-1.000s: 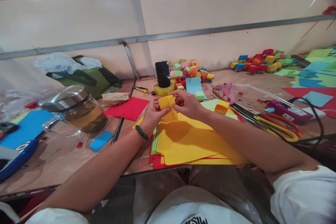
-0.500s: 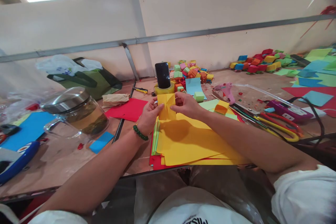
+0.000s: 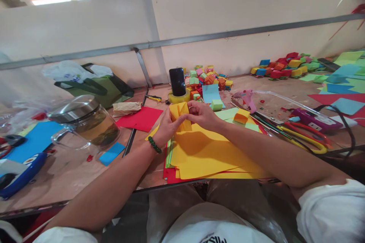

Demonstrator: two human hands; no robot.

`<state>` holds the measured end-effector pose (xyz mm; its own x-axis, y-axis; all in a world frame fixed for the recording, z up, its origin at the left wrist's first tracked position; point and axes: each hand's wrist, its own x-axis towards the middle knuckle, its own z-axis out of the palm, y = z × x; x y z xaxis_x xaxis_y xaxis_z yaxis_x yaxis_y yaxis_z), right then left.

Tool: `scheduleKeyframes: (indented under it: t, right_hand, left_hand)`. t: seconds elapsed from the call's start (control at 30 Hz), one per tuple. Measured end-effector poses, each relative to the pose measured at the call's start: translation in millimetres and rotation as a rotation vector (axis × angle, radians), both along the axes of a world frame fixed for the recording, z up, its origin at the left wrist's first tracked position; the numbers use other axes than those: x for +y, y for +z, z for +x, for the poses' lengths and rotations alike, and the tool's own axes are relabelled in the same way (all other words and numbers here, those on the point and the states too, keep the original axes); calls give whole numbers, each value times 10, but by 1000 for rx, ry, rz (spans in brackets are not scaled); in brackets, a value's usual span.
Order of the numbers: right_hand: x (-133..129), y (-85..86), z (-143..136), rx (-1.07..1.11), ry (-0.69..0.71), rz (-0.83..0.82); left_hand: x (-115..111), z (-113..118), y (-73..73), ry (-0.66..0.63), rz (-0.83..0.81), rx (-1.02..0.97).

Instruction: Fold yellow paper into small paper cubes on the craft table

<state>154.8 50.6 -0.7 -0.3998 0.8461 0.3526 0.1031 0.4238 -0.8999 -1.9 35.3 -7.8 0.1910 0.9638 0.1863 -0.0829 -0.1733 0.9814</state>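
Observation:
Between my two hands is a small folded piece of yellow paper, held above a stack of coloured sheets. My left hand, with a green bead bracelet at the wrist, grips its left side, the thumb laid across the front. On the other side, my right hand holds the paper's right edge, with some fingers hidden behind it. The paper's flaps stand partly raised and bent. Beneath lie large yellow sheets, with green and red ones showing at the stack's left edge.
A phone stands on a yellow tape roll behind my hands. Folded paper cubes are heaped beyond. To the left is a glass teapot; to the right are a pink glue gun, scissors and a purple power strip.
The yellow paper was flat with a centre seam facing me; now its flaps are lifted and bent. My left thumb has moved right across it.

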Motion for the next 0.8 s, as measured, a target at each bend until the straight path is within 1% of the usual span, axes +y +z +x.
scheduleKeyframes:
  t: [0.07,0.13,0.2,0.27,0.47,0.53,0.63,0.73,0.8]
  right_hand:
    - [7,-5,19,-45,-17,65]
    - [18,-7,38,-103,-77,158]
    - [34,-4,56,-141,-142,227]
    - [57,6,77,-132,-169,245]
    - [124,75,163,-26,-177,137]
    - [129,95,183,1,-146,81]
    - [133,101,191,31,-84,5]
    - [146,76,175,19,-57,-70]
    - [162,54,167,20,-14,-114]
  left_hand:
    - [12,-4,-6,26,18,6]
    - [30,-10,-11,31,21,-2]
    - [52,-23,-14,29,-6,-14]
    - [74,-42,-16,24,-53,-29]
    - [90,-88,-14,-42,-198,-156]
    - [81,-85,-5,-52,-233,-178]
    - [69,-68,14,-40,-250,-209]
    - [60,-53,30,-25,-241,-203]
    - [54,-52,41,-29,-228,-195]
